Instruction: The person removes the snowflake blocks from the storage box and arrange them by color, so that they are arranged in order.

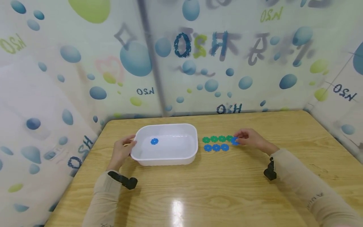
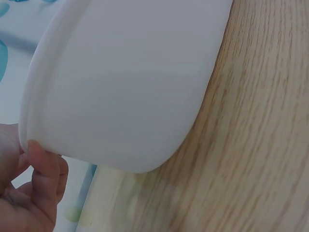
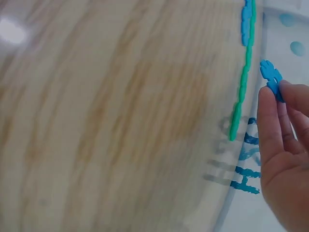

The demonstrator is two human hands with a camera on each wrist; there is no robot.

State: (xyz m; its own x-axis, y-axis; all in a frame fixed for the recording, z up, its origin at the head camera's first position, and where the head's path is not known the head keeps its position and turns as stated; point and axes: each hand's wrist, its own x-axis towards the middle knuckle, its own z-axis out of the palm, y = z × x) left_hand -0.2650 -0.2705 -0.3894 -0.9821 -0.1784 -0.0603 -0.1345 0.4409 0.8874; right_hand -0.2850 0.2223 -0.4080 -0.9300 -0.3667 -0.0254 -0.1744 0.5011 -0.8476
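Observation:
My left hand (image 1: 121, 152) grips the left rim of a white plastic basin (image 1: 167, 160), thumb and fingers pinching its edge; the left wrist view shows the basin's outer wall (image 2: 120, 96) close up. Inside the basin lies one blue flower-shaped disc (image 1: 154, 141). My right hand (image 1: 250, 138) pinches another blue flower-shaped disc (image 3: 272, 77) between thumb and fingertips, above the table at the right end of two rows. The back row is several green flower-shaped discs (image 1: 214, 138). In front of it lie three blue discs (image 1: 216, 147).
The wooden table (image 1: 175, 189) carries everything. Its back edge meets a patterned wall sheet (image 1: 187, 82) with blue and green drops, and a similar sheet hangs along the left side. A dark wrist strap (image 1: 122, 179) sits on each sleeve.

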